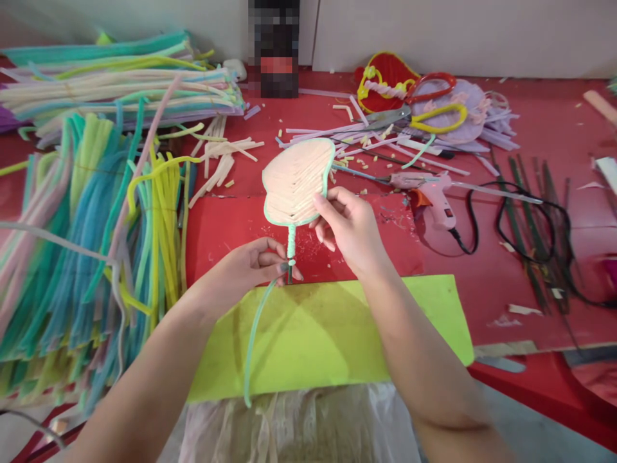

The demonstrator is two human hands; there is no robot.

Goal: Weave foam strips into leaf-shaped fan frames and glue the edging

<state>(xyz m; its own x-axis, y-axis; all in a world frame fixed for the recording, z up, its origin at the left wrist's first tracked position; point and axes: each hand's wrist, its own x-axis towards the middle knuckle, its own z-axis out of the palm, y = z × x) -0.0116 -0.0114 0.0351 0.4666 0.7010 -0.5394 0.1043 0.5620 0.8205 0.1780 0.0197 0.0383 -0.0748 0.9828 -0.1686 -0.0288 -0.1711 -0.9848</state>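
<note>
A small fan-shaped piece (296, 180) made of pale pink pipe cleaners has a mint-green edge and a stem partly wrapped in mint green. My right hand (349, 225) pinches its lower right side, thumb on the front. Down at the stem, my left hand (270, 260) is closed on a mint-green pipe cleaner (255, 334), whose loose end hangs toward me over the yellow-green sheet (308, 341). A short dark length of bare stem shows below the wrapping. The left fingertips are partly hidden behind the stem.
Bundles of coloured pipe cleaners (110, 212) crowd the left side. At the back right lie scissors (409, 116) among purple offcuts. A pink glue gun (434, 193) with a black cord rests on the red table (486, 257), near dark green stems (535, 238).
</note>
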